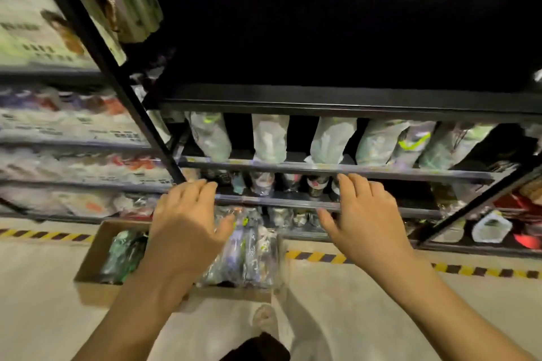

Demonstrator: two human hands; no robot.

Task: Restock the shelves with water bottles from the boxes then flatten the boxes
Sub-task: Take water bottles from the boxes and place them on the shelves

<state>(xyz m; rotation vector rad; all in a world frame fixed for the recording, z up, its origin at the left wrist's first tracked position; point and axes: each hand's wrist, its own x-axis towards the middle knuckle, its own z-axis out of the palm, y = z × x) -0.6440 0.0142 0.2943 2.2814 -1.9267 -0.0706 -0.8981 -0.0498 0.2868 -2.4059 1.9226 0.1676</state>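
Observation:
A brown cardboard box (91, 261) lies open on the floor before a black shelf unit (337, 102). Inside it are a shrink-wrapped pack of clear water bottles (252, 258) and green-labelled bottles (123, 255). My left hand (187, 223) hovers above the box, fingers relaxed and spread, holding nothing. My right hand (363, 220) hovers to the right at the same height, fingers spread, also holding nothing. Both hands are in front of the lower shelf rails. The view is blurred by motion.
The wide upper shelf bay (337, 47) is dark and bare. Pale pouches (269, 138) stand on the shelf below it, small bottles (261, 184) on lower shelves. Packaged goods (58, 138) fill the left unit. Yellow-black tape (440, 267) marks the floor; my shoe (264, 319) is below.

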